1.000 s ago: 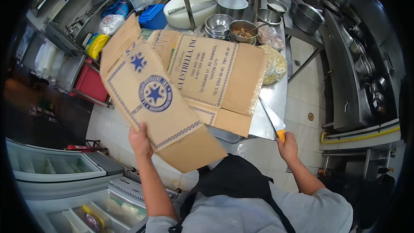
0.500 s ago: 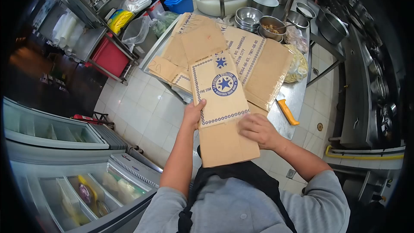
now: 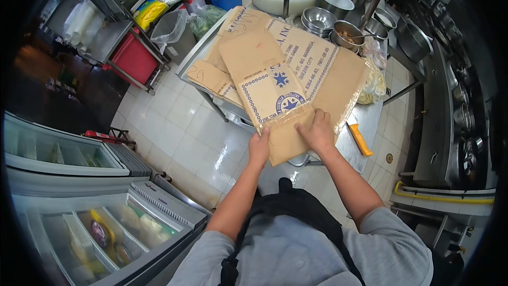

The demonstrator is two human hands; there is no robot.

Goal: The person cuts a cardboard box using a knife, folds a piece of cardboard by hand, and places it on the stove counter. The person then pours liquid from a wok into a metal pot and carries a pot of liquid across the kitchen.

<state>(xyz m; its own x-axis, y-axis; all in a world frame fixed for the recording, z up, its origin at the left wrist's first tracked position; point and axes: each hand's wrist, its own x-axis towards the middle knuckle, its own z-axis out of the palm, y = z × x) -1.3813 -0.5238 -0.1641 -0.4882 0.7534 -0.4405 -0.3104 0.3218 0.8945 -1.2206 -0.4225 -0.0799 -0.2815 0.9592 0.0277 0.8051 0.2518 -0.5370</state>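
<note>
Head view: you are holding a cardboard strip (image 3: pixel 283 140) over the near edge of the steel table (image 3: pixel 354 159)

Well to the left of the table, a chest freezer (image 3: pixel 164 246) is showing bags through its glass. Nearer the table's left end, a red bin (image 3: pixel 133 66) is standing under a metal stand, and a grey bin (image 3: pixel 177 45) with a clear liner is sitting just beside the table.

Your left hand (image 3: pixel 259 148) is clasping the strip's left edge, thumb on top, its other fingers mostly hidden. The strip is slanting across the table's near edge, its plain panel covering part of a round blue emblem. Your right hand (image 3: pixel 319 132) is gripping the panel's right side, thumb and fingers close together. Behind the strip, a large cardboard sheet (image 3: pixel 338 79) is lying across the table; whether the two are touching, you cannot tell.

Toward the table's right edge, a knife with an orange handle (image 3: pixel 360 139) is lying beside the sheet, its blade mostly hidden. Farther back along that edge, a bag of pale yellow strands (image 3: pixel 373 87) is resting.
</note>
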